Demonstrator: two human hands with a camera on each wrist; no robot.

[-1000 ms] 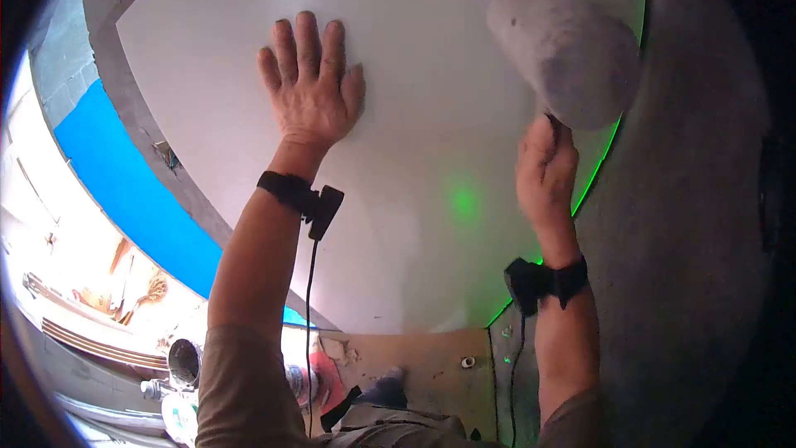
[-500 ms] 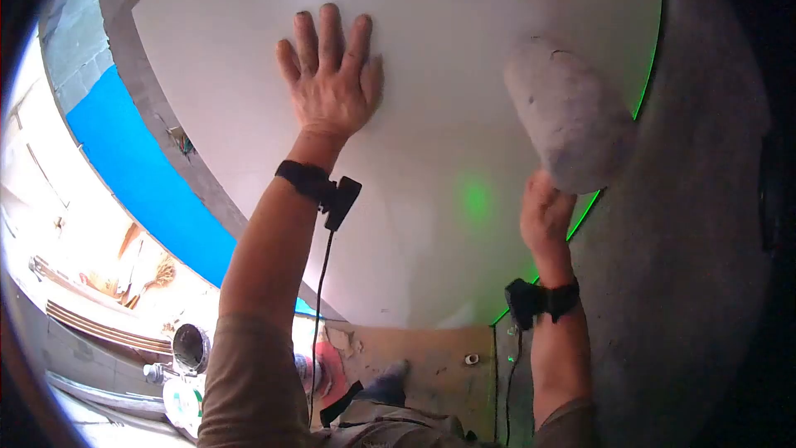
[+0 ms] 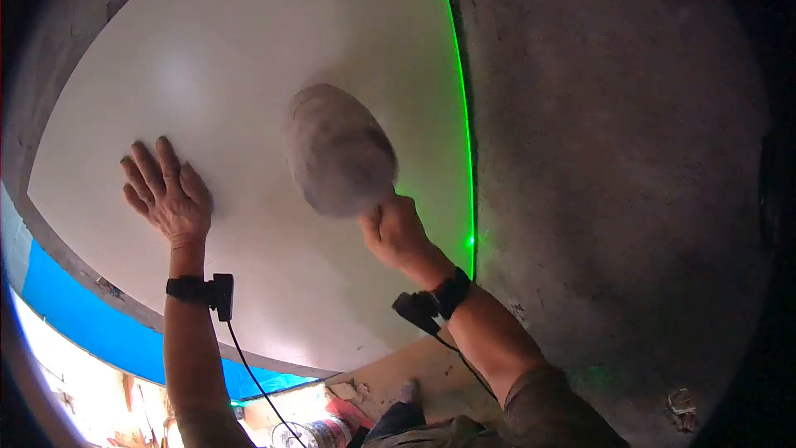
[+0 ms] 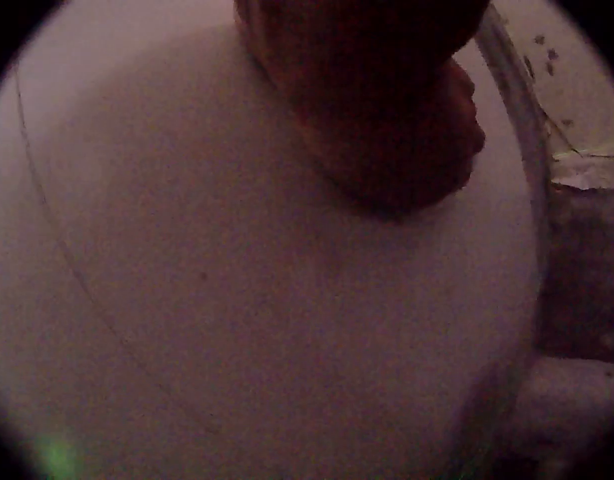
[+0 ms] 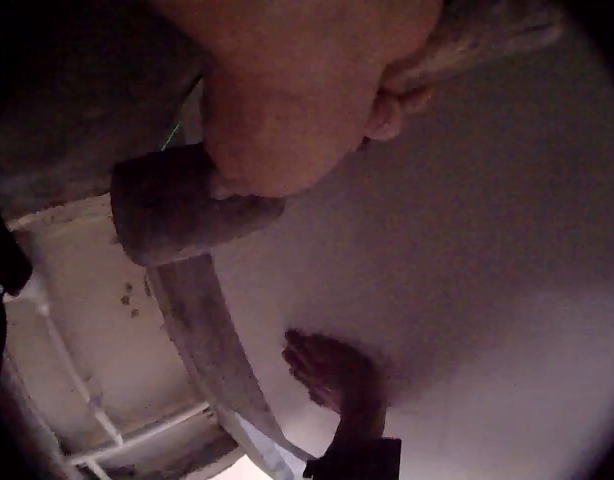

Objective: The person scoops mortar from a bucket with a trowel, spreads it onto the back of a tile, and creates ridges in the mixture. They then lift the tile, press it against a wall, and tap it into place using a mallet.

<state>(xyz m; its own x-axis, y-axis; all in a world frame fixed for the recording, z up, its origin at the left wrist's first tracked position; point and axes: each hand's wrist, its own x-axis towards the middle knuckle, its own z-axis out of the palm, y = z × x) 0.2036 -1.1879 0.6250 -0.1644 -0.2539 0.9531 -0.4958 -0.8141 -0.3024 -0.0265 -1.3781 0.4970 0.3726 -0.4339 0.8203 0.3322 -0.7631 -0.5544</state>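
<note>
My left hand (image 3: 170, 199) lies with fingers spread flat against a large white tile (image 3: 265, 282). The same hand appears dark at the top of the left wrist view, pressed to the pale surface. My right hand (image 3: 398, 232) grips the handle of a mallet. Its thick grey mallet head (image 3: 340, 149) is blurred and overlaps the middle of the tile in the head view. In the right wrist view the rounded mallet head (image 5: 177, 210) shows on one side of the fist and the wooden handle (image 5: 477, 45) sticks out on the other.
A green laser line (image 3: 469, 141) runs down the tile's right edge, beside a rough grey wall (image 3: 613, 141). Blue sheeting (image 3: 91, 315) lies beyond the left edge. Below are a brown floor (image 3: 390, 373) and a container (image 3: 319, 433). Cables hang from both wrist cameras.
The head view has swung to the right, so the tile sits further left. The mallet has come from the laser-lit edge to over the tile's middle. My left hand stays spread on the tile.
</note>
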